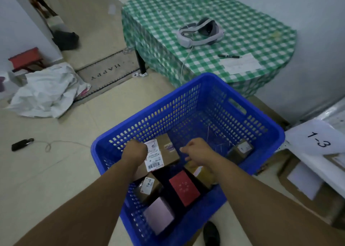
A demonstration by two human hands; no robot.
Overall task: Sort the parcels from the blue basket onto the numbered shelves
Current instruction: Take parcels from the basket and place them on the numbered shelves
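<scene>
The blue basket (211, 89) stands on the floor in front of me with several parcels inside. My left hand (134, 151) grips the left edge of a brown cardboard parcel with a white barcode label (164, 152), tilted up inside the basket. My right hand (196, 150) hovers just right of that parcel, fingers curled and holding nothing. Below lie a small brown box (149, 188), a red parcel (183, 188), a pink parcel (158, 214) and a yellowish box (201, 174). Another small brown box (240, 149) sits at the basket's right side. A shelf label reading 1-3 (317, 139) is at the right.
A table with a green checked cloth (168, 21) stands behind the basket, carrying a headset (201, 31), a pen (228, 56) and paper. Cardboard boxes (302, 186) sit under the shelf on the right. A white sack (46, 92), a doormat (106, 72) and a black object (21, 144) lie on the floor.
</scene>
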